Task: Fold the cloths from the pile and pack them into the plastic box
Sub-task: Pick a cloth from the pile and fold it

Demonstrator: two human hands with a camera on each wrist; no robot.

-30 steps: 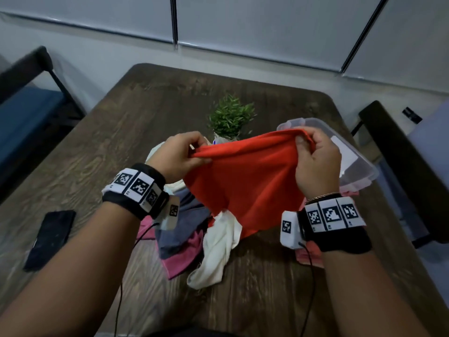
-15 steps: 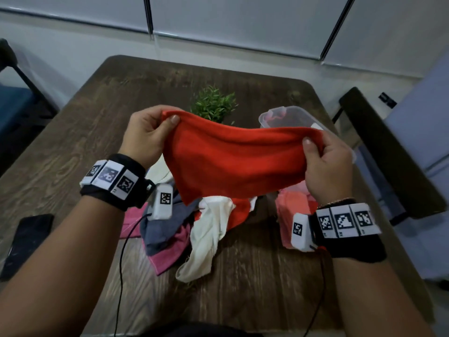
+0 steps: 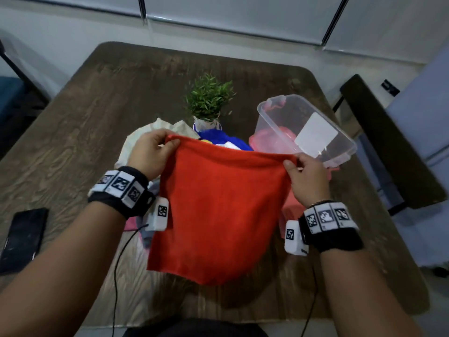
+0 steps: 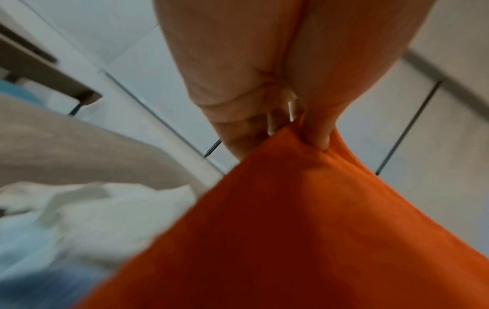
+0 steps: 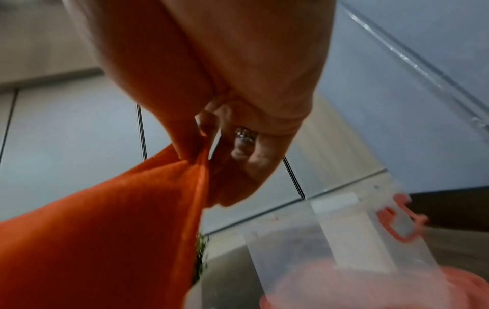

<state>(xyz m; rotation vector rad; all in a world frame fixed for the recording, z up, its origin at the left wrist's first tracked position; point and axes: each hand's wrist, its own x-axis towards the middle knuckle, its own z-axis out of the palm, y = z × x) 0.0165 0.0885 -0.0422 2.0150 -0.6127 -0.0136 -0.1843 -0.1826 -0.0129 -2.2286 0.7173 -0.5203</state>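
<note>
A red cloth [image 3: 218,205] hangs spread in the air above the table, its lower edge loose. My left hand [image 3: 151,152] pinches its upper left corner, thumb on top; the left wrist view shows that pinch on the cloth [image 4: 304,219]. My right hand [image 3: 307,177] pinches the upper right corner, seen close in the right wrist view on the cloth [image 5: 111,240]. Behind the cloth lies the pile [image 3: 170,128] of cream, blue, grey and pink cloths, mostly hidden. The clear plastic box [image 3: 301,127] sits tilted at the right with a pink lid beneath it.
A small potted plant [image 3: 207,100] stands behind the pile. A black phone [image 3: 23,237] lies near the table's left edge. A dark chair [image 3: 388,142] stands close at the right; another chair is at the far left. Cables hang from both wrists.
Both hands have drawn the red cloth's top edge taut and brought it nearer to me; it now hangs flat and fully spread, covering most of the pile.
</note>
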